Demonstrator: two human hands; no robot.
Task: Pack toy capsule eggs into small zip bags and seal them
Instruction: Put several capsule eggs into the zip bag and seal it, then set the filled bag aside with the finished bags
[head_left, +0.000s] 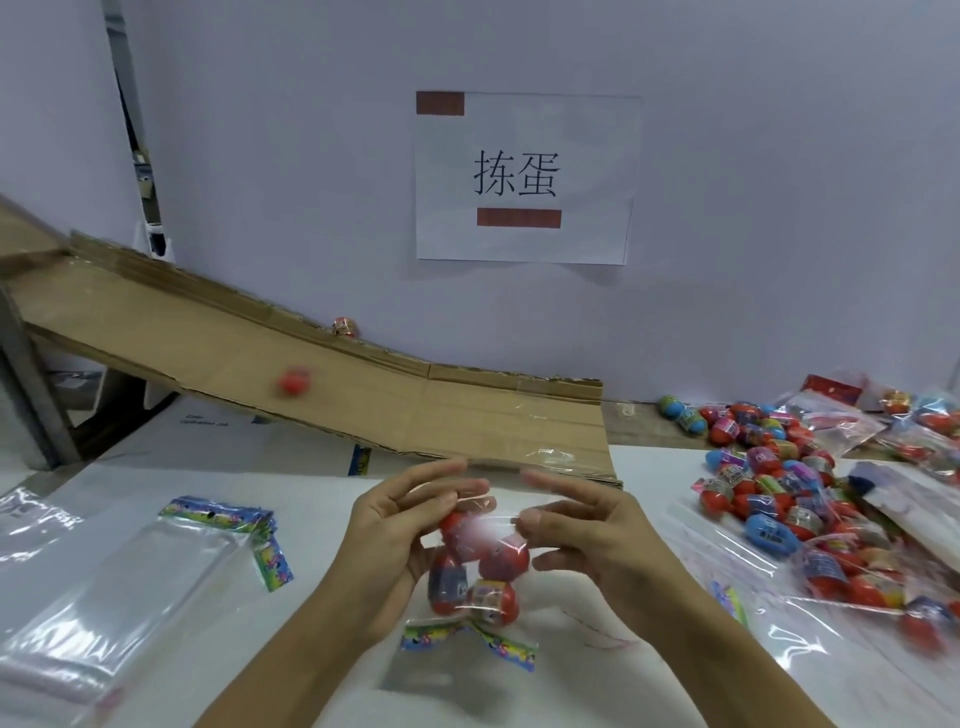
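Between both hands hangs a clear zip bag with several red capsule eggs inside and a colourful header strip at its lower end. My left hand holds the bag's left side, fingers curled round it. My right hand pinches the bag's upper right edge between thumb and fingers. A stack of empty zip bags with colourful headers lies on the table at the left. Loose capsule eggs are heaped at the right.
A cardboard chute slopes down from the upper left to the table; a red egg is on it, blurred, and another egg sits at its back edge. Large plastic bags of eggs lie at right. A paper sign hangs on the wall.
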